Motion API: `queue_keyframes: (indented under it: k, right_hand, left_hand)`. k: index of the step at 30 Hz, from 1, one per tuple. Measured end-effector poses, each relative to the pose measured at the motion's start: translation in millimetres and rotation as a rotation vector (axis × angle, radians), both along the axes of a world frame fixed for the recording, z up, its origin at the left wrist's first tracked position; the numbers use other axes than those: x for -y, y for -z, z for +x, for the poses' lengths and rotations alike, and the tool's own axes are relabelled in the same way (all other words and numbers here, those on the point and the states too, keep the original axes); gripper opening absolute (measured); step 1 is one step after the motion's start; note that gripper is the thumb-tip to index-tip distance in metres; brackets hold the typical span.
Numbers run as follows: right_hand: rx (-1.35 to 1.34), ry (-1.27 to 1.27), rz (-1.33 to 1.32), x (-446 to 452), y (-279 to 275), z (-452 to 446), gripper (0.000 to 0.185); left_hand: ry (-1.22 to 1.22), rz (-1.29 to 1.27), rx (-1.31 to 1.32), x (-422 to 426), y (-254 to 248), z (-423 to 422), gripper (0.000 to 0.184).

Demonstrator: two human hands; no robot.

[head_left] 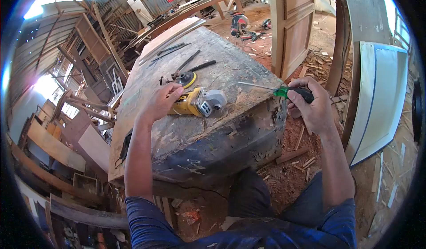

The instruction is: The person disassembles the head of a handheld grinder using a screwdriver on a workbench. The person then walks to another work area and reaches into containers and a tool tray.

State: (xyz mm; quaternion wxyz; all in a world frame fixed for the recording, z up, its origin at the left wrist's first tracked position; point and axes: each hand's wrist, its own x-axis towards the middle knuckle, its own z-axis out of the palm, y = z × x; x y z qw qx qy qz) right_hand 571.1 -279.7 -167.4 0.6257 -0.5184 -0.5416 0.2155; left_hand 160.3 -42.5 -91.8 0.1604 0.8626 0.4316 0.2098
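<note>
A yellow angle grinder (191, 103) lies on the worn workbench (248, 67), its grey metal head toward the right. My left hand (163, 100) is closed around the rear of its body. In my right hand (311, 104) is a screwdriver (280, 91) with a green and black handle, held just past the bench's right corner. Its thin shaft points left over the bench top, apart from the grinder. Behind the grinder rests a round black and yellow disc (185, 79). Beside the disc lie a hammer (188, 62) and a black-handled tool (205, 65).
Long boards (173, 33) lie along the bench's far side. A wooden panel door (290, 27) stands beyond the right corner, with a red circular saw (240, 23) on the floor behind it. A white panel (377, 98) leans at right. Wood scraps (306, 162) litter the floor.
</note>
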Motion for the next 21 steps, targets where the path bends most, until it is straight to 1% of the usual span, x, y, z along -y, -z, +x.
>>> queue_keyframes:
  k: [1,4,6,7,8,10,12,13,14,17,18,21]
  right_hand:
    - [0.016,0.032,0.009,-3,3,-1,0.022]
    - [0.106,0.138,0.027,-10,10,-4,0.021]
    - [0.193,0.212,0.040,-13,12,-9,0.020]
    - [0.196,0.207,0.063,-17,16,-11,0.020]
    - [0.201,0.201,0.084,-21,22,-11,0.021]
    - [0.324,0.217,0.174,-30,15,-19,0.020]
    - [0.426,0.203,0.261,-47,5,-31,0.020]
    - [0.472,0.195,0.302,-57,-1,-36,0.019]
    - [0.505,0.150,0.334,-69,-8,-42,0.020]
    - [0.534,0.016,0.412,-103,-20,-67,0.021]
    - [0.516,-0.034,0.403,-110,-22,-77,0.021]
    - [0.539,-0.097,0.414,-123,-16,-93,0.021]
  left_hand:
    - [0.011,-0.002,0.007,4,1,-5,0.045]
    - [-0.043,0.385,-0.096,27,-1,-25,0.047]
    - [-0.168,0.394,-0.012,74,-6,-32,0.052]
    - [-0.233,0.397,0.025,96,-2,-37,0.054]
    - [-0.228,0.447,-0.012,108,9,-45,0.056]
    - [-0.212,0.538,-0.092,125,33,-61,0.061]
    - [-0.216,0.479,-0.045,127,55,-75,0.061]
    - [-0.217,0.448,-0.025,130,59,-77,0.061]
    - [-0.255,0.487,0.021,134,58,-73,0.058]
    - [-0.266,0.399,-0.017,133,54,-69,0.056]
    - [-0.272,0.378,-0.014,134,52,-69,0.056]
    - [-0.295,0.315,-0.007,135,51,-65,0.057]
